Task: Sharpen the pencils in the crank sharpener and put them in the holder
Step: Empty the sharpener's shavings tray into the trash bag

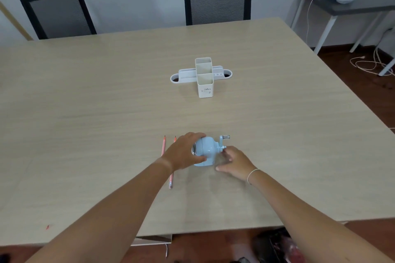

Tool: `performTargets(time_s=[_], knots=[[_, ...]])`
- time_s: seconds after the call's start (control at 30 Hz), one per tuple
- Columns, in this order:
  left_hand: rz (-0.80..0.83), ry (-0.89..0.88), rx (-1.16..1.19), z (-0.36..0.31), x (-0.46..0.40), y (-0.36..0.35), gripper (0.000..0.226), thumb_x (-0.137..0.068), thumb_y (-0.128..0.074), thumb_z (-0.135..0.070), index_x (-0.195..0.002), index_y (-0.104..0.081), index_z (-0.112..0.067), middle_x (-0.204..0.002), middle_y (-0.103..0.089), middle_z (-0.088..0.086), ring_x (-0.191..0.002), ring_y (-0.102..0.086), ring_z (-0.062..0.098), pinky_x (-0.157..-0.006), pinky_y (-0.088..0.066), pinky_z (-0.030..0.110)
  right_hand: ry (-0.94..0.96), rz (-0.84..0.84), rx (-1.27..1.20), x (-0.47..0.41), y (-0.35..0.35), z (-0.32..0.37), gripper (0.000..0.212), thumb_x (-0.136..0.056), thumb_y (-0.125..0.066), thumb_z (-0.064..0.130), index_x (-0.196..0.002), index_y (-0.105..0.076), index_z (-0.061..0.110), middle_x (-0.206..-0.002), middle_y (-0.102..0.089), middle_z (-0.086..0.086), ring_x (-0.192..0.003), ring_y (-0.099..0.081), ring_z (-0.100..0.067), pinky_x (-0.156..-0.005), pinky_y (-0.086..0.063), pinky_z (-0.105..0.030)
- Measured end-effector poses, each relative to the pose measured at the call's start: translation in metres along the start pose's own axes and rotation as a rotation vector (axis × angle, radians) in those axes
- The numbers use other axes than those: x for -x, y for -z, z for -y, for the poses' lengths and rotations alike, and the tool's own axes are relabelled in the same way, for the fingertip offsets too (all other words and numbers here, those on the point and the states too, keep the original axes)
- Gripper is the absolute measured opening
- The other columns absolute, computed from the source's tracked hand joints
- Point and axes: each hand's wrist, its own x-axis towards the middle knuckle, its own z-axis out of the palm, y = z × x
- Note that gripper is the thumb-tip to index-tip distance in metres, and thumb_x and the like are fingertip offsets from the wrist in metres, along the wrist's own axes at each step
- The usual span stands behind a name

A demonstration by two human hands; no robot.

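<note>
L hand point(185, 151) round sharpener point(206, 152)

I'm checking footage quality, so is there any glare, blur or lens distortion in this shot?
Head view: soft glare on the table at its far edge; table edges bow from wide-angle distortion; the right hand looks slightly blurred beside the blue sharpener, the left hand gripping it is sharper; the holder is clear, though its print is too small to read.

Left hand point(184, 151) hides the middle of both pencils point(163, 145)
</note>
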Motion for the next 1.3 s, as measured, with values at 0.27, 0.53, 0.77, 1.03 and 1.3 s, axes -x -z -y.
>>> performTargets(time_s=[0.27,0.53,0.77,1.03,1.3], knots=[[-0.018,-0.004,0.035,-0.003,0.003,0.000,0.064,-0.078,-0.072,-0.022,-0.135,-0.043,-0.022,-0.130,-0.050,0.000,-0.115,-0.048,0.016,-0.099,-0.039,0.028,-0.055,0.058,-0.014,-0.020,-0.005,0.003,0.067,-0.062,-0.079,0.027,-0.122,-0.049,0.020,-0.120,-0.055,0.001,-0.109,-0.053,-0.018,-0.088,-0.042,-0.029],[0.005,0.000,0.025,-0.001,0.001,0.001,0.065,-0.077,-0.073,-0.023,-0.135,-0.043,-0.022,-0.128,-0.050,0.001,-0.113,-0.048,0.016,-0.094,-0.036,0.023,-0.054,0.096,-0.027,-0.026,0.002,0.003,0.072,-0.066,-0.078,0.020,-0.128,-0.041,0.021,-0.116,-0.049,0.008,-0.107,-0.048,-0.014,-0.087,-0.036,-0.025],[0.003,0.001,0.029,0.002,0.000,-0.001,0.066,-0.076,-0.074,-0.022,-0.134,-0.043,-0.022,-0.127,-0.051,0.002,-0.111,-0.049,0.018,-0.090,-0.037,0.022,0.015,0.086,0.092,-0.017,0.020,-0.006,0.068,-0.071,-0.072,0.018,-0.132,-0.043,0.024,-0.128,-0.044,0.001,-0.117,-0.046,-0.015,-0.092,-0.034,-0.022],[0.009,-0.019,0.000,0.005,-0.002,-0.002,0.067,-0.076,-0.073,-0.026,-0.136,-0.042,-0.024,-0.129,-0.051,0.001,-0.113,-0.050,0.019,-0.095,-0.038,0.025,-0.063,-0.086,0.007,0.024,0.047,-0.035,0.052,-0.073,-0.071,0.010,-0.120,-0.051,0.017,-0.109,-0.053,0.001,-0.080,-0.048,-0.005,-0.080,-0.036,-0.023],[-0.112,-0.132,-0.042,-0.017,-0.002,-0.001,0.066,-0.080,-0.068,-0.038,-0.138,-0.039,-0.029,-0.138,-0.044,0.000,-0.124,-0.042,0.027,-0.103,-0.037,0.036,-0.205,-0.322,-0.090,0.087,0.063,-0.074,0.054,-0.073,-0.074,0.012,-0.122,-0.051,0.014,-0.112,-0.057,-0.004,-0.076,-0.050,-0.008,-0.080,-0.037,-0.024]])
